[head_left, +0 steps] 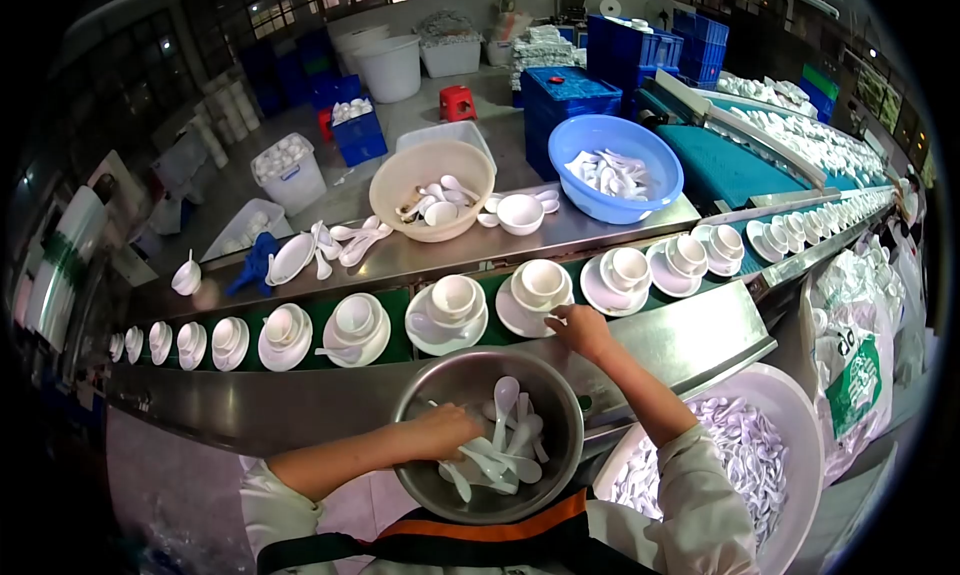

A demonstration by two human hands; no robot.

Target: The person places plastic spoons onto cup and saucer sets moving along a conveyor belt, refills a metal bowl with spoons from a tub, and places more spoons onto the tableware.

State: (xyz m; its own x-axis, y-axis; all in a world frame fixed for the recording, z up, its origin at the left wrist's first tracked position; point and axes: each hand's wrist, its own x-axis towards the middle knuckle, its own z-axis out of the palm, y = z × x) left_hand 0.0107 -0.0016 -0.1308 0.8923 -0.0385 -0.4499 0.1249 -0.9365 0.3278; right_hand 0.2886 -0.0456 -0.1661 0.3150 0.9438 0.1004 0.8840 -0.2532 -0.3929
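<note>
My left hand (445, 432) is closed among white soup spoons (518, 443) in a steel bowl (410, 390); a spoon end sticks out past its knuckles. On the conveyor belt, my right hand (578, 330) has its fingers pinched at the near right rim of a saucer (515, 315) that bears a white cup (540, 280). What those fingers hold, if anything, is hidden. To the left, another saucer (472, 337) carries a cup (455, 297) with a spoon (428, 328) lying beside it. More cup-and-saucer sets line the belt both ways.
Behind the belt, a beige basin (380, 195) and a blue basin (670, 190) hold spoons, with a loose bowl (521, 215) between them. A large tub (808, 425) full of spoons stands at my right, near a plastic sack (850, 345). Blue crates (560, 110) stand farther back.
</note>
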